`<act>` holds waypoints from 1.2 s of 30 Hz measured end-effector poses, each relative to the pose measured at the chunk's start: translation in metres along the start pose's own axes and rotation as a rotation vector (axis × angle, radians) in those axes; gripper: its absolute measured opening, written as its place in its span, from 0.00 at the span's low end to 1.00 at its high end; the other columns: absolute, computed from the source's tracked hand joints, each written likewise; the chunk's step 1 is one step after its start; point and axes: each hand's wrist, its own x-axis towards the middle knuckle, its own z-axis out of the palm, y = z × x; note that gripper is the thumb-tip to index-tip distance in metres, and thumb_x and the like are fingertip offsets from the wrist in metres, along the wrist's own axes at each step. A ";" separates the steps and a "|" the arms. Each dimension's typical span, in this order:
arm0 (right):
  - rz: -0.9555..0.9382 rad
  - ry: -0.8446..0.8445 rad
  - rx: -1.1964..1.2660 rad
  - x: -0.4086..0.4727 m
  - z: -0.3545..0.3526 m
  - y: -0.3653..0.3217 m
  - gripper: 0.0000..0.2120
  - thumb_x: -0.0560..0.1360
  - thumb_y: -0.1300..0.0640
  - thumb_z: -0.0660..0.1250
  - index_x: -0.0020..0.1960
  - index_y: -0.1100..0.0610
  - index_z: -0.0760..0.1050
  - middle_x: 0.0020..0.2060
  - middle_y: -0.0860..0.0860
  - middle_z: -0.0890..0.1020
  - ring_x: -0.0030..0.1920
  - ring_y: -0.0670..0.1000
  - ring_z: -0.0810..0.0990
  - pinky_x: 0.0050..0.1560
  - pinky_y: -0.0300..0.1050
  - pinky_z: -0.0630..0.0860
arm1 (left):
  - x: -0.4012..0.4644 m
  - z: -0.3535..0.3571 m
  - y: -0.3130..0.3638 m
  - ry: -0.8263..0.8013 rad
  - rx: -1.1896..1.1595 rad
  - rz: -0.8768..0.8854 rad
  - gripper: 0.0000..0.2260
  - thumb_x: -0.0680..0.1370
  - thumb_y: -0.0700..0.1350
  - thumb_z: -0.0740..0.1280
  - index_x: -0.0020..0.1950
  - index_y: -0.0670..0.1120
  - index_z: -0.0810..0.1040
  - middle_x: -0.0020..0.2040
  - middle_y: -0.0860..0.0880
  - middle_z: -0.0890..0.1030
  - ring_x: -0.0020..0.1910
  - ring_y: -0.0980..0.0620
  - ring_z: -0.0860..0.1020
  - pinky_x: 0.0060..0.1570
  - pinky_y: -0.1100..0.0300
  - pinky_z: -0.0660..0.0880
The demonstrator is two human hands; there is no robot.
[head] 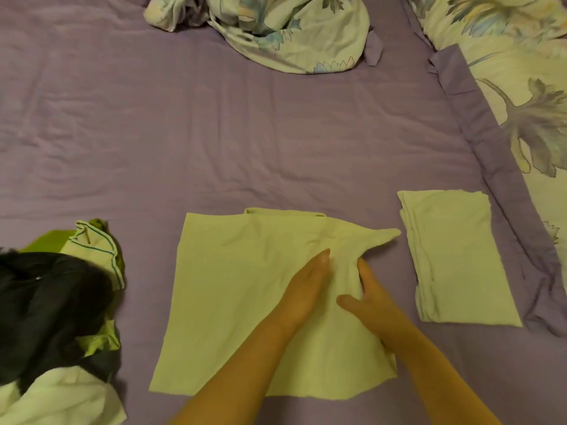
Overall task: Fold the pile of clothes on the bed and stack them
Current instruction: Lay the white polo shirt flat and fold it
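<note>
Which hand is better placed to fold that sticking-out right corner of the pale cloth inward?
Probably the right hand: it lies on the pale cloth nearest the loose corner. The left hand presses flat just beside it, well placed to pin the cloth.

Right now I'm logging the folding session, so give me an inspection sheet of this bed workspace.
Surface: purple bedsheet, wrinkled.
Job's things: pale garment spread flat, partly folded; folded pale garment beside it; unfolded pile at left.
Clutter: floral bedding bunched at far edge.
Hands: left hand flat on the garment; right hand gathers a fold.
Cables: nothing seen.
Surroundings: floral quilt at right.
</note>
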 end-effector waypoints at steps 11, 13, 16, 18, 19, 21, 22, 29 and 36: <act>-0.227 -0.198 -0.233 0.036 0.186 -0.077 0.42 0.74 0.63 0.64 0.78 0.50 0.42 0.76 0.43 0.49 0.75 0.44 0.52 0.71 0.38 0.57 | -0.036 -0.151 -0.022 0.235 -0.727 -0.055 0.30 0.75 0.69 0.49 0.62 0.52 0.77 0.58 0.49 0.82 0.58 0.49 0.80 0.58 0.53 0.75; -0.209 -0.264 -0.254 0.040 0.214 -0.073 0.44 0.73 0.62 0.65 0.78 0.49 0.40 0.77 0.44 0.44 0.76 0.46 0.51 0.70 0.38 0.59 | -0.042 -0.175 -0.045 0.235 -0.749 -0.070 0.30 0.75 0.69 0.50 0.63 0.51 0.76 0.59 0.49 0.82 0.59 0.49 0.80 0.56 0.52 0.75; -0.174 -0.299 -0.278 0.040 0.239 -0.061 0.46 0.73 0.59 0.68 0.77 0.48 0.38 0.77 0.44 0.40 0.74 0.49 0.58 0.69 0.38 0.62 | -0.051 -0.199 -0.074 0.249 -0.729 -0.105 0.33 0.72 0.71 0.52 0.69 0.52 0.72 0.64 0.50 0.78 0.64 0.49 0.76 0.61 0.49 0.73; -0.138 -0.287 -0.247 0.035 0.248 -0.054 0.43 0.75 0.58 0.67 0.77 0.45 0.41 0.77 0.44 0.44 0.70 0.49 0.66 0.65 0.37 0.66 | -0.056 -0.210 -0.088 0.280 -0.687 -0.070 0.33 0.72 0.69 0.54 0.70 0.52 0.69 0.63 0.54 0.78 0.62 0.54 0.76 0.60 0.55 0.74; -0.114 -0.282 -0.204 0.032 0.251 -0.051 0.42 0.75 0.58 0.66 0.77 0.44 0.42 0.76 0.46 0.50 0.65 0.47 0.70 0.60 0.37 0.72 | -0.058 -0.214 -0.092 0.295 -0.646 -0.053 0.29 0.73 0.67 0.56 0.67 0.52 0.72 0.58 0.56 0.81 0.58 0.56 0.79 0.54 0.60 0.76; -0.064 -0.283 -0.129 0.024 0.253 -0.045 0.38 0.76 0.60 0.65 0.77 0.44 0.47 0.70 0.48 0.64 0.56 0.41 0.74 0.49 0.32 0.77 | -0.061 -0.219 -0.096 0.350 -0.486 -0.068 0.17 0.77 0.61 0.60 0.60 0.53 0.76 0.52 0.55 0.84 0.50 0.56 0.82 0.43 0.64 0.77; -0.057 -0.293 -0.133 0.019 0.252 -0.041 0.35 0.77 0.61 0.64 0.76 0.44 0.50 0.67 0.48 0.68 0.54 0.38 0.74 0.46 0.27 0.75 | -0.062 -0.220 -0.099 0.416 -0.343 -0.090 0.15 0.79 0.56 0.63 0.61 0.51 0.76 0.52 0.53 0.83 0.50 0.55 0.81 0.44 0.64 0.76; -0.121 -0.027 -0.381 -0.010 0.203 -0.010 0.17 0.78 0.60 0.64 0.66 0.52 0.72 0.62 0.48 0.75 0.62 0.47 0.71 0.54 0.22 0.64 | -0.090 -0.193 -0.128 0.457 0.140 -0.226 0.30 0.72 0.52 0.73 0.70 0.46 0.65 0.62 0.48 0.75 0.55 0.51 0.74 0.53 0.56 0.73; 0.066 0.318 -0.335 -0.038 0.187 0.028 0.38 0.72 0.59 0.73 0.75 0.60 0.57 0.72 0.57 0.64 0.71 0.58 0.62 0.71 0.53 0.61 | -0.109 -0.172 -0.139 0.453 0.090 -0.355 0.22 0.74 0.43 0.70 0.66 0.41 0.69 0.54 0.47 0.74 0.51 0.48 0.73 0.49 0.56 0.72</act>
